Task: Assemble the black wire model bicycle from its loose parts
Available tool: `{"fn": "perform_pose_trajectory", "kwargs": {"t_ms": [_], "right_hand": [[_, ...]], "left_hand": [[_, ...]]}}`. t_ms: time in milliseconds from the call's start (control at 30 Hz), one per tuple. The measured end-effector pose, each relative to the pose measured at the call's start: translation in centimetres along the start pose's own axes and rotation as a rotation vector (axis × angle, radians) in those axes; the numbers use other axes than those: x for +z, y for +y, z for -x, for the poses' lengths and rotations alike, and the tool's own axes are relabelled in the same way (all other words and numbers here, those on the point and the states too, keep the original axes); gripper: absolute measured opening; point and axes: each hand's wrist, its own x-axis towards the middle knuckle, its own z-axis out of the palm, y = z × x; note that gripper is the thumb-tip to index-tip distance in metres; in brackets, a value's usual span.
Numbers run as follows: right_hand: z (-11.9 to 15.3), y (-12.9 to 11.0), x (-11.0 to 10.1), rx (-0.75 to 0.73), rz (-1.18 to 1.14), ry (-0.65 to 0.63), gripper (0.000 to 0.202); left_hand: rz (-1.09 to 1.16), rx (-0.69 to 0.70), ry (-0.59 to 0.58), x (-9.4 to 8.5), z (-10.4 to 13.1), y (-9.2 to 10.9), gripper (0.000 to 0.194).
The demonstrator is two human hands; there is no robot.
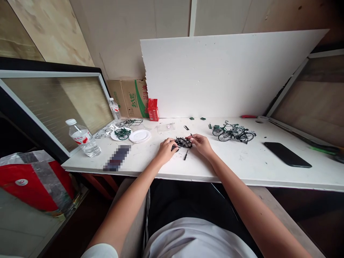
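Two bare hands work over a white desk [228, 161], seen from above. At the clock's centre, between the hands and resting on the desk, lies a tangle of thin black parts [184, 143]. The left hand [167, 150], at 8 o'clock, is curled narrow and grips the tangle's near edge; the right hand [201, 144], at 3 o'clock, pinches a slim dark piece [191, 135] between thumb and finger. The parts are too small and tangled here to tell one from another. Parts this thin would likely bend or snap, so the work seems to call for light fingertip pressure, with the left hand steadying and the right lining its piece up squarely before any push. A dark rod [186, 154] lies at 6 o'clock, just beside the tangle. Toward 3 o'clock stand small model bikes [233, 132], with a black phone [287, 154] farther out, nearer 4. At 9 o'clock are a bare plate [139, 136], another plate [114, 135] with green parts [123, 133] on it, and a water bottle [84, 138] whose label has red characters, not clearly legible. At 10 o'clock a carton [123, 100] reads 北大荒 in green and 花生油, peanut oil, in red. Beside it, near 11, a red box [153, 110] bears pale print too small to read.
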Motion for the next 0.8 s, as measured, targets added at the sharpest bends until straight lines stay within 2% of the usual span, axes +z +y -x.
{"fn": "perform_pose_trajectory", "kwargs": {"t_ms": [133, 233, 433, 667, 767, 800], "right_hand": [[-0.1, 0.3, 0.0, -0.017, 0.006, 0.020, 0.042], [-0.3, 0.8, -0.2, -0.046, 0.089, 0.092, 0.042], [-0.5, 2.5, -0.8, 0.054, 0.357, 0.226, 0.041], [-0.1, 2.8, -1.1, 0.099, 0.530, 0.196, 0.032], [0.0, 2.0, -0.6, 0.035, 0.585, 0.180, 0.032], [0.1, 1.7, -0.3, -0.004, 0.586, 0.161, 0.032]], "left_hand": [[0.025, 0.037, 0.031, -0.3, -0.3, 0.3, 0.010], [0.032, 0.063, 0.102, -0.4, -0.5, 0.2, 0.010], [0.052, -0.003, 0.216, -0.4, -0.3, -0.2, 0.007], [0.119, -0.137, 0.256, -0.1, 0.0, -0.9, 0.010], [0.125, -0.180, 0.277, 0.0, 0.0, -1.1, 0.028], [0.116, -0.167, 0.252, 0.0, 0.0, -1.1, 0.034]]}}
